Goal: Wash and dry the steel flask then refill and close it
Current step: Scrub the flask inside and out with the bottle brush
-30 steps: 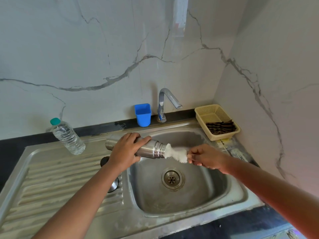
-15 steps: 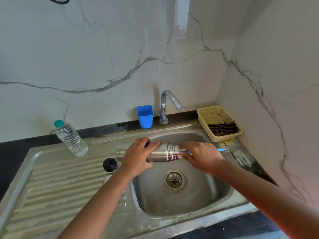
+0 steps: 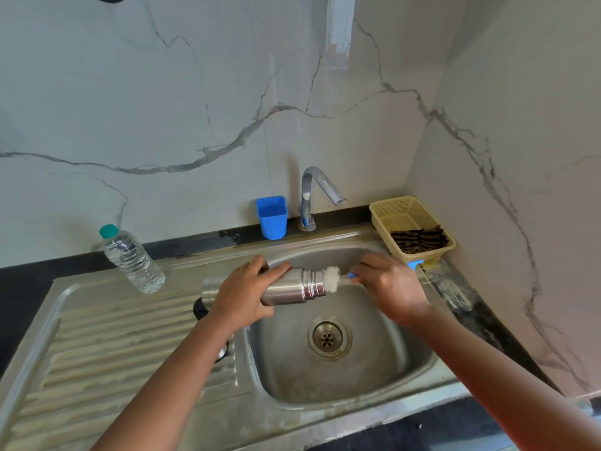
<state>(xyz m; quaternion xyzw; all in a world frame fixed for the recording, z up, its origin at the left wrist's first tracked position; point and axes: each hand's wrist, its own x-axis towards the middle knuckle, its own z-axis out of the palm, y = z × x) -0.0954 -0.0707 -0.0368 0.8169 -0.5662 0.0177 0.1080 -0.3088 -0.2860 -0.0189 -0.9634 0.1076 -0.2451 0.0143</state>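
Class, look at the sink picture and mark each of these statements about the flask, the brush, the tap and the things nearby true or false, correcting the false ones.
1. The left hand grips the flask on its side over the sink. True.
2. The right hand holds a sponge. False: it holds a brush with white bristles at the flask's mouth.
3. Water runs from the tap. False: no stream shows.
4. The plastic bottle has its cap on. True.
5. The basket is blue. False: it is pale yellow; the cup is blue.
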